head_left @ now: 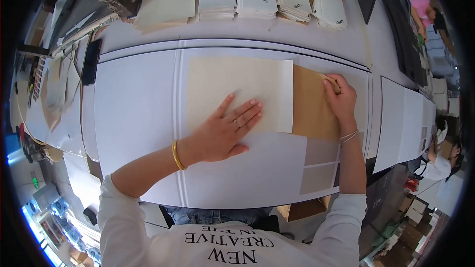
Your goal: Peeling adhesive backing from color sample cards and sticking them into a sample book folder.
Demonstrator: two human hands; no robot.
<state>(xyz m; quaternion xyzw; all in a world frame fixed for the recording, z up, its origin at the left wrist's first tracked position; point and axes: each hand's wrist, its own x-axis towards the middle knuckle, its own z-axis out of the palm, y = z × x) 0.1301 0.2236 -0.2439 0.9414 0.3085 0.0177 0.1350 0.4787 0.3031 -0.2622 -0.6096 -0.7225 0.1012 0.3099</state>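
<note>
My left hand [222, 131] lies flat with fingers spread on a cream sheet [217, 81], which has a white strip along its right edge. From under that edge a brown sheet of paper [311, 106] extends to the right. Its upper right corner is pinched and slightly curled between the thumb and fingers of my right hand [342, 96]. Both sheets rest on a large white board [133, 113] with raised or creased lines running down it. Several beige-grey squares [319, 179] show on the board's right part, some of them covered by the brown paper.
Stacks of white cards [256, 0] line the back of the table, beside larger cream sheets [168, 0]. A dark phone [91, 62] lies at the left. Another white board [401, 118] with squares is at the right. Two people [419, 6] are beyond it.
</note>
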